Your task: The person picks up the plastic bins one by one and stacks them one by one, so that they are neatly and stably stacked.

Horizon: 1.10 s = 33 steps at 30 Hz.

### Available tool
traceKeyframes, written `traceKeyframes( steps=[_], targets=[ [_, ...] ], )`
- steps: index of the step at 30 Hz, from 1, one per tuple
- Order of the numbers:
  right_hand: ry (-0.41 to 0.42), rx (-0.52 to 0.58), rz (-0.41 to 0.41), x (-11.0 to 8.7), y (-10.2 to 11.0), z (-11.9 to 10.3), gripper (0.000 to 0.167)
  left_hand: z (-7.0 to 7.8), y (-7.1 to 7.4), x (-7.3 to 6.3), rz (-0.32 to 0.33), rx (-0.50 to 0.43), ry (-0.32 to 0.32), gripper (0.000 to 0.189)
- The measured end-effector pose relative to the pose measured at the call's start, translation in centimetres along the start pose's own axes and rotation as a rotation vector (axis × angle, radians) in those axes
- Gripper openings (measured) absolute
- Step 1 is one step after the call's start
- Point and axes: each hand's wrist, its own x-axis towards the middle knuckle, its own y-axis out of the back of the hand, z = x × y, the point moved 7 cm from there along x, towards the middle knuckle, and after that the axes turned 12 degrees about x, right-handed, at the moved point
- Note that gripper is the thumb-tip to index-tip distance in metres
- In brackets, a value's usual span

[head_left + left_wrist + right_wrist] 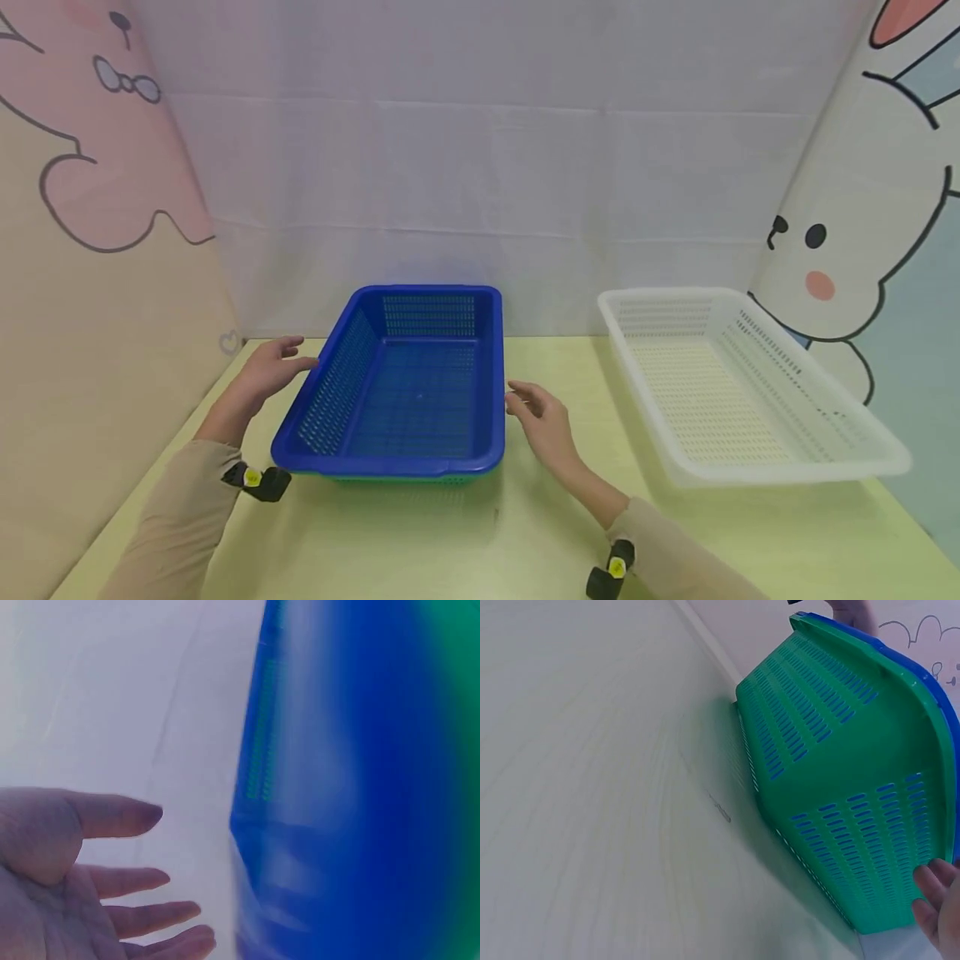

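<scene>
A blue plastic basket [416, 400] sits nested in a green basket [847, 750], whose slotted walls show below the blue rim in the right wrist view. My left hand [273, 367] is beside the left rim, thumb toward it; in the left wrist view the fingers [154, 919] are spread and hold nothing. On the other side, my right hand [543, 421] has its fingertips right at the right rim, loosely bent. Those same fingers [930, 885] overlap the green wall in the right wrist view.
A white slotted basket [667, 417] stands to the right on the pale yellow table [375, 542]. A white cloth [487, 167] hangs behind the table. Side panels with cartoon figures border it on the left [90, 333] and right.
</scene>
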Motion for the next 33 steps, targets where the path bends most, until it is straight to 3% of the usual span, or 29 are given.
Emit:
traceKeyframes(
  steps=[5, 10, 23, 29, 33],
  targets=[
    [0.018, -0.121, -0.014, 0.4, 1.5, -0.6, 0.027, 3.8, 0.6, 0.1, 0.094, -0.087, 0.01, 0.055],
    [0.057, -0.204, -0.021, 1.0, 3.6, -2.1, 0.029, 7.8, -0.6, 0.7, 0.14, -0.146, -0.005, 0.048],
    [0.083, -0.388, -0.059, 1.8, 9.3, -4.9, 0.036, 16.7, -5.7, 2.1, 0.166, -0.285, -0.111, 0.044],
    [0.101, -0.48, -0.119, 1.6, 11.9, -5.6, 0.037, 21.1, -9.0, 1.7, 0.154, -0.442, -0.176, 0.042],
    [0.119, -0.543, -0.117, 1.6, 13.8, -6.0, 0.037, 23.7, -11.7, 0.9, 0.107, -0.516, -0.195, 0.042]
  ],
)
